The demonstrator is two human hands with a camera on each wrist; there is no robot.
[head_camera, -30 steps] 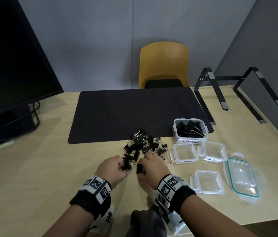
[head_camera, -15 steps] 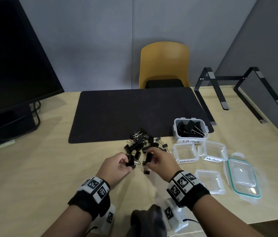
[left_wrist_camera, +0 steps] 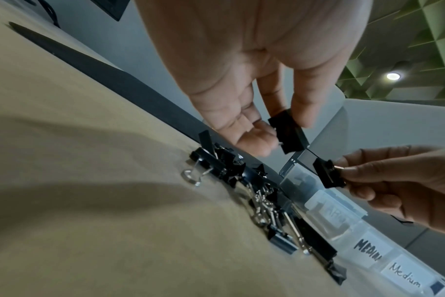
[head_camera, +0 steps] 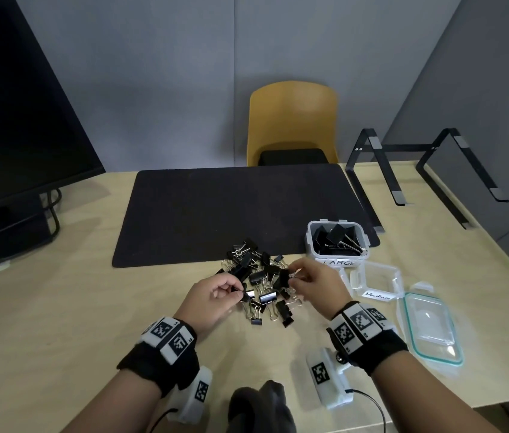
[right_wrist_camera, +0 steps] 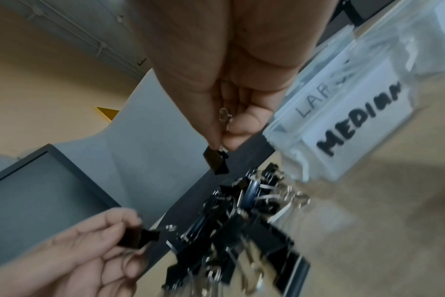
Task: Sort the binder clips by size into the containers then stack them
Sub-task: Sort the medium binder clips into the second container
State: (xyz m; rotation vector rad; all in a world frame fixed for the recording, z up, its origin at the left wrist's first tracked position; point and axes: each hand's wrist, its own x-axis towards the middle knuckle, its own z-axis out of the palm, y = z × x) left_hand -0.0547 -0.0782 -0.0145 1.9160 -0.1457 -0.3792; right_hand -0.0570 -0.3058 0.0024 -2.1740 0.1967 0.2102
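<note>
- Sorting is the step in hand: the container marked LARGE, at the far right of the pile, already holds big clips, and I judge the medium and small ones are not yet sorted.
- My left hand pinches one black binder clip between thumb and fingers, lifted just above the near left side of the pile.
- My right hand pinches another clip by its wire handle, so the black body hangs down under my fingertips, above the right side of the pile.
- The pile of binder clips lies on the table, at the near edge of the black mat, between my two hands.
- The clear container marked Medium stands open and empty, just right of my right hand; a second box with a MEDIUM label is beside it.
- A loose lid with a green rim lies at the near right.
- Next I must compare both clips by size and carry each one to the right box; the right hand is nearer to the boxes.
- I hold one clip only by thin wire, so it could swing or slip while I move it.
</note>
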